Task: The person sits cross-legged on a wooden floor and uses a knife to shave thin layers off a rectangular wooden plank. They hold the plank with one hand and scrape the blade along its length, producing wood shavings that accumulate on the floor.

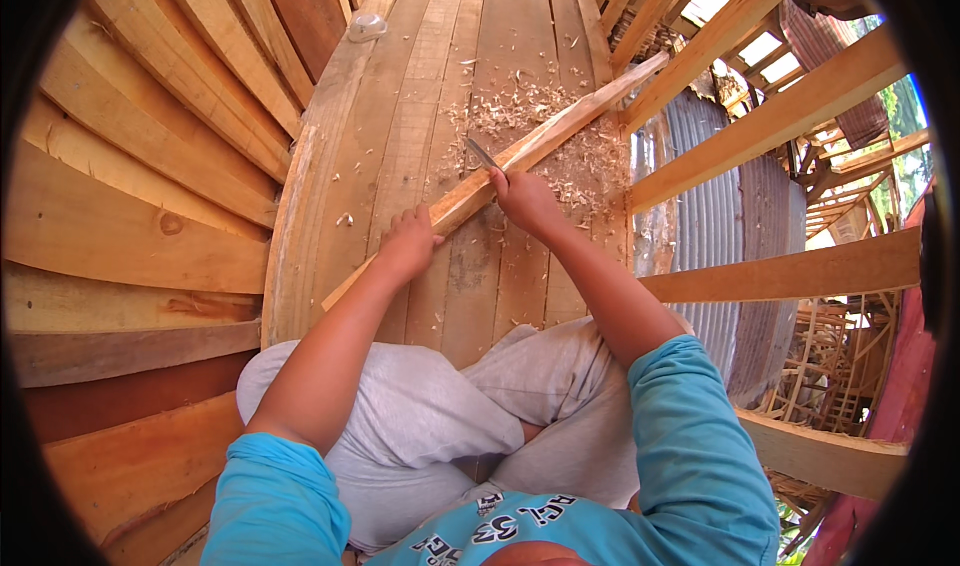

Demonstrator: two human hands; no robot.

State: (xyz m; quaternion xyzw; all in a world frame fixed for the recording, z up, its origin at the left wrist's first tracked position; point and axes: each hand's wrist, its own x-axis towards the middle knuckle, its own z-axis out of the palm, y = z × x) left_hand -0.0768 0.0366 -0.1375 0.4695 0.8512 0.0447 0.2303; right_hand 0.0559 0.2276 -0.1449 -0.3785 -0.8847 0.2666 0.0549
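Note:
A long squared length of wood (560,126) lies slantwise over the plank floor, its near end low at the left and its far end up at the right. My left hand (408,244) is closed round its near part. In my right hand (526,202) is a knife, gripped by a handle that my fingers mostly hide. The knife's blade (481,153) points up and left, lying across the wood at about its middle. Between my two hands a short stretch of the wood shows bare.
Curled wood shavings (520,104) are scattered over the plank floor (410,96), thickest beside the far part of the wood. A small clear plastic container (367,28) stands at the far left. Plank walls (150,206) rise on the left; posts (770,116) and corrugated metal sheets (715,216) are on the right.

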